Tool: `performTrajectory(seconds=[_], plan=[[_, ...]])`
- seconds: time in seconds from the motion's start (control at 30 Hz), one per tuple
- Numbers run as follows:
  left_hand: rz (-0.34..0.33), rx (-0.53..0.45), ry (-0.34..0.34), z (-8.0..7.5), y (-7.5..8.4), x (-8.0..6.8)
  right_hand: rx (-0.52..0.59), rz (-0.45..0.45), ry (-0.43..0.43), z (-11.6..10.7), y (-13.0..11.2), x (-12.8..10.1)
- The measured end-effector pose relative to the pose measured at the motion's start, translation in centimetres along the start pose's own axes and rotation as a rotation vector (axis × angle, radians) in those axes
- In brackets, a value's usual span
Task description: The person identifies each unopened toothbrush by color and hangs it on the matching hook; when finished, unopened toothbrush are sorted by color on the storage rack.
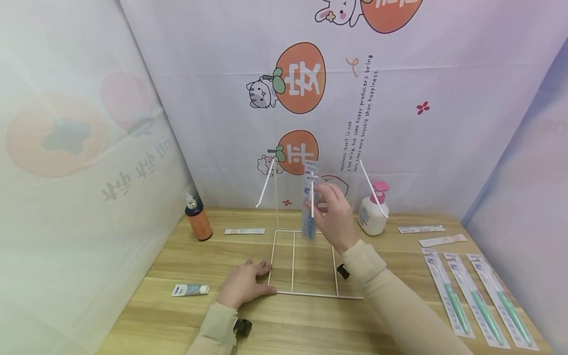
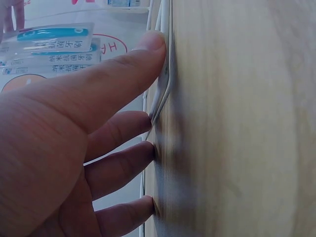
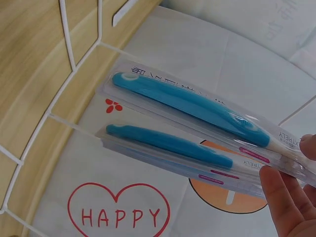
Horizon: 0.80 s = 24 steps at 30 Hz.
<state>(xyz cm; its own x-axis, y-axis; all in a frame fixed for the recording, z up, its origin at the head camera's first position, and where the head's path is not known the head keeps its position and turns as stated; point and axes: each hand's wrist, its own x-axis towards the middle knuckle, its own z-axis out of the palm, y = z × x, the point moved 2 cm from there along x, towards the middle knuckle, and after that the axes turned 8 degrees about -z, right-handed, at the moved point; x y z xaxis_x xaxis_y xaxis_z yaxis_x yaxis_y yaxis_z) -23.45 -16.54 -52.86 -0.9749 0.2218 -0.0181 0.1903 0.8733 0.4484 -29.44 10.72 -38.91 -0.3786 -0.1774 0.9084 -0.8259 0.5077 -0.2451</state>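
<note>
A white wire rack point(image 1: 306, 294) stands on the wooden table point(image 1: 310, 325), with slanted pegs on top. My left hand point(image 1: 255, 268) lies flat on the table, its straight fingers pressing the rack's front left base wire point(image 2: 165, 84). At the rack's middle peg point(image 1: 312, 199) my right hand point(image 1: 320, 197) pinches the top end of clear packs of blue toothbrushes point(image 1: 308, 217). The packs hang down in front of the rack. In the right wrist view two blue brushes point(image 3: 187, 106) show in their packs, with my fingertips point(image 3: 279, 180) at the card end.
An orange bottle point(image 1: 198, 219) stands back left and a pink-topped pump bottle point(image 1: 374, 212) back right. A small toothpaste tube point(image 1: 190, 290) lies near my left hand. Three green toothbrush packs point(image 1: 477, 301) lie at the right, with flat packets point(image 1: 421, 229) behind them.
</note>
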Motion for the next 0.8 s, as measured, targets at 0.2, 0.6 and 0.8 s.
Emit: performTrajectory(seconds=[0.2, 0.6, 0.8], plan=[[0.000, -0.005, -0.004, 0.04, 0.02, -0.08, -0.020, -0.002, -0.010, 0.05, 0.26, 0.07], [-0.006, -0.009, -0.009, 0.02, 0.03, -0.10, -0.029, -0.001, -0.026, 0.12, 0.34, 0.14], [-0.001, -0.008, -0.005, 0.08, 0.01, -0.10, -0.016, -0.007, -0.022, 0.11, 0.44, 0.11]])
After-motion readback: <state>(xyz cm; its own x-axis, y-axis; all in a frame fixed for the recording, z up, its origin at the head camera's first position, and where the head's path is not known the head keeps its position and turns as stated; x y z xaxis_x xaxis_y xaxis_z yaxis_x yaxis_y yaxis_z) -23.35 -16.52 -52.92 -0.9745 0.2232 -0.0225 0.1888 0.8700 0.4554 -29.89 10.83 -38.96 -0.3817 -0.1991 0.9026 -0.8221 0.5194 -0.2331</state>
